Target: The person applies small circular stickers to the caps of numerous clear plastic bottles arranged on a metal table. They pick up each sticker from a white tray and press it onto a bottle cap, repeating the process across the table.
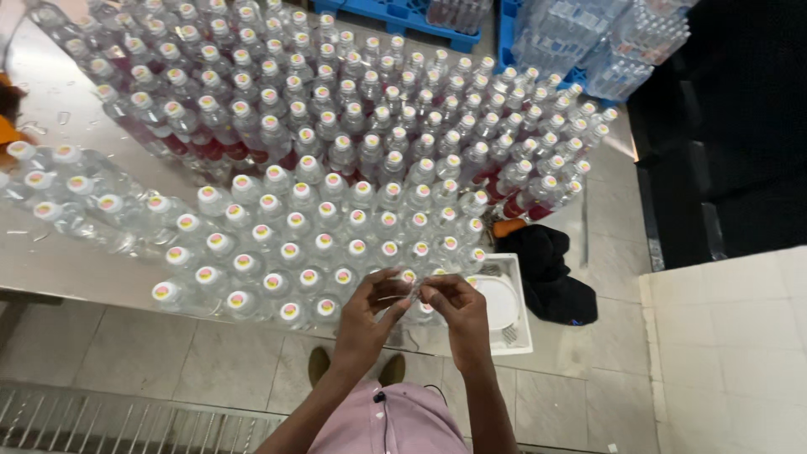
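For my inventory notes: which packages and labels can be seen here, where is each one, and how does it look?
Bottle caps: on clear bottles across the steel table, round, white with a pink and yellow sticker.
Wrapped bottle packs: top right on the floor, clear film, bluish.
White tray: below the table edge, rectangular.
Small clear piece: pinched between left hand and right hand; too small to identify.

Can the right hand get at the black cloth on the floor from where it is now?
Probably yes. The right hand pinches something small and clear with the left hand at the table edge; the black cloth lies lower right, past the white tray, nothing between.
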